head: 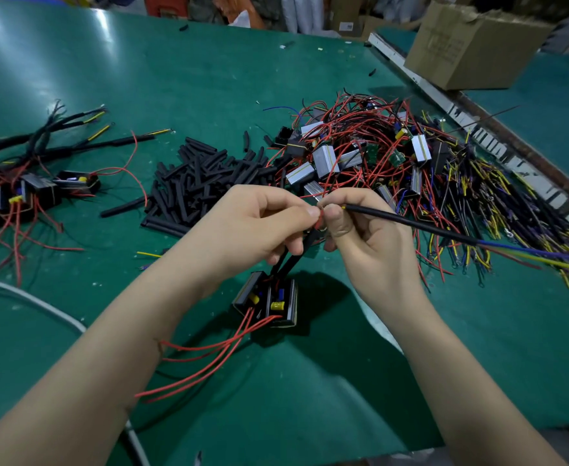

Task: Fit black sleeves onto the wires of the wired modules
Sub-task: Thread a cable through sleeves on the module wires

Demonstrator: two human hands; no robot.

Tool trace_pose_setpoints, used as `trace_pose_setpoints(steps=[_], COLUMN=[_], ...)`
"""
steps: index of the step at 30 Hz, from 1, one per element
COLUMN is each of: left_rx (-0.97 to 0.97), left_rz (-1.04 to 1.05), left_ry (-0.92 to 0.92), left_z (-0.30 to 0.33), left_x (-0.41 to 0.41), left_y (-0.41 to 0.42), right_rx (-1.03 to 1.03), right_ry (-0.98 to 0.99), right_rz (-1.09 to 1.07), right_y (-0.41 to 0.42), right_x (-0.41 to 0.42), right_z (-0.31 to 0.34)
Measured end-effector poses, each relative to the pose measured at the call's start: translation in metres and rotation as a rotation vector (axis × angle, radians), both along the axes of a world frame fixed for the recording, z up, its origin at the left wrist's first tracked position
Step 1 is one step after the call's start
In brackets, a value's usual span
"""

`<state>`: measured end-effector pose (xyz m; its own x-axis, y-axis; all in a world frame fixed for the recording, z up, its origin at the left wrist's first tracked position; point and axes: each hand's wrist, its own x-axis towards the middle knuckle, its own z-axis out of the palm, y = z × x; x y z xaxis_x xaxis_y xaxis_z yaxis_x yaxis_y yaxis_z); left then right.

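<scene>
Two wired modules (pixel 269 299) hang just above the green table (pixel 209 79), with red wires trailing toward me. Sleeved wires (pixel 284 260) rise from them into my left hand (pixel 259 223), which pinches wire ends at its fingertips. My right hand (pixel 360 230) pinches the near end of a long black sleeve (pixel 410 222) that stretches right, with blue, yellow and red wires (pixel 525 252) coming out of its far end. The fingertips of both hands meet.
A heap of loose black sleeves (pixel 205 183) lies behind my hands. A tangle of unsleeved modules and wires (pixel 394 156) fills the right. Sleeved modules (pixel 24 186) lie at the left. A cardboard box (pixel 471 45) stands at the back right. A white cable (pixel 41 307) crosses the near left.
</scene>
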<state>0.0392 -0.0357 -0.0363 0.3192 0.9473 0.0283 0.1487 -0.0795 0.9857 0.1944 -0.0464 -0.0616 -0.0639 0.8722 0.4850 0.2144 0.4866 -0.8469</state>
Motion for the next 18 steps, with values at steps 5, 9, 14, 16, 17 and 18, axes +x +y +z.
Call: trace_pose_setpoints(steps=[5,9,14,16,17,18], left_rx=[0.137,0.153,0.106,0.059,0.033,0.012], left_rz=[-0.028,-0.032,-0.047,-0.047,-0.045,-0.046], left_ry=[0.08,0.109,0.095,0.062,0.039,0.019], left_z=[-0.0013,-0.0014,0.0018,0.0033,0.0037,0.0039], left_x=[-0.0015,-0.0057,-0.0058,-0.0058,-0.0061,-0.006], left_y=[0.0,0.0019,0.0006,0.0004,0.0003,0.0002], right_rx=[-0.028,-0.094,-0.131,-0.152,-0.164,-0.173], right_ry=[-0.043,0.007,0.03,0.05,0.073,0.098], right_rz=[0.005,0.067,0.081,0.065,0.061,0.062], right_y=[-0.0002,-0.0017,-0.0024,-0.0021,-0.0019,-0.0014], right_x=[0.0005,0.003,0.0034,0.0028,0.0026,0.0026], right_z=[0.0023,0.0059,0.0072,0.0072,0.0071,0.0068])
